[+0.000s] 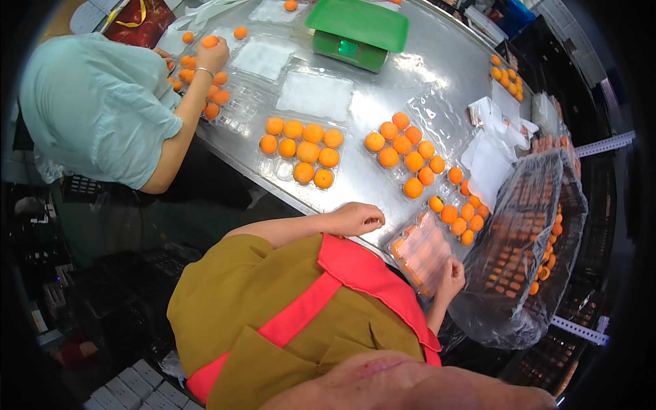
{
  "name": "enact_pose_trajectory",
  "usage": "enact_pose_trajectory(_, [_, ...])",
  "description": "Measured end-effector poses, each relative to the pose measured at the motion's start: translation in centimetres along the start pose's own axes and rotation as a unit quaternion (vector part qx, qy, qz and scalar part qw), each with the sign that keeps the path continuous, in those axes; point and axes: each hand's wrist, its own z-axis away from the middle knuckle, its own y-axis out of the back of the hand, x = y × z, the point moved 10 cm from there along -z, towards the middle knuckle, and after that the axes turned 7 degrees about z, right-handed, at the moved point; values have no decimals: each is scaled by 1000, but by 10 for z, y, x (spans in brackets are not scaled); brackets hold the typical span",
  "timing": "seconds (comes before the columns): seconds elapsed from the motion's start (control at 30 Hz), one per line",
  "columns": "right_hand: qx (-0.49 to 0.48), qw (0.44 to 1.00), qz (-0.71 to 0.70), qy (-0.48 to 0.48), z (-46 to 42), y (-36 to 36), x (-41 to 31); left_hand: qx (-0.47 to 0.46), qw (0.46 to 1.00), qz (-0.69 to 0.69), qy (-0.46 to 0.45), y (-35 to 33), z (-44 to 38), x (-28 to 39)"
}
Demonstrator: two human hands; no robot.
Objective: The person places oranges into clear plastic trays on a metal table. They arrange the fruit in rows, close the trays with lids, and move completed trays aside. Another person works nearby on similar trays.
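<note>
A shut clear plastic clamshell pack point(421, 246) of orange fruit lies at the near table edge, a pale sheet showing over the fruit. My right hand point(452, 274) is at the pack's right edge, fingertips bent against it. Left of the pack, my left hand point(357, 219) hovers over the table edge, fingers loosely curled, with nothing visible in it. Just beyond the pack sits an open tray of fruit point(459, 218), partly under white sheets point(489, 161). Another open clamshell of fruit point(410, 154) lies farther up, its lid folded back.
A clamshell point(307, 148) with some unfilled cups lies left of centre. Beyond it stands a green weighing scale point(359, 31). On the left a co-worker point(97, 113) handles fruit. At right, a plastic-lined crate point(517, 246) holds more fruit beside the metal table point(353, 179).
</note>
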Motion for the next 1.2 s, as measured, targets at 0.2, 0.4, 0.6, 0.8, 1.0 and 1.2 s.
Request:
enact_pose_trajectory(0.2, [11, 1000, 8, 0, 29, -8, -12, -17, 985, 163, 47, 22, -12, 5])
enact_pose_trajectory(0.4, [67, 994, 72, 38, 50, -1, -27, -4, 914, 369, -169, 109, -15, 177])
enact_pose_trajectory(0.6, [129, 981, 144, 24, 56, 18, -27, -169, 833, 342, -401, 151, 57, 337])
enact_pose_trajectory(0.8, [151, 971, 184, -30, 78, 22, -20, -286, 739, 324, -517, 169, 90, 376])
enact_pose_trajectory(1.0, [119, 979, 133, -100, 98, 19, 9, -328, 728, 321, -509, 156, 91, 381])
enact_pose_trajectory(1.2, [75, 978, -142, -130, 107, -5, 31, -197, 878, 289, -328, 106, 49, 323])
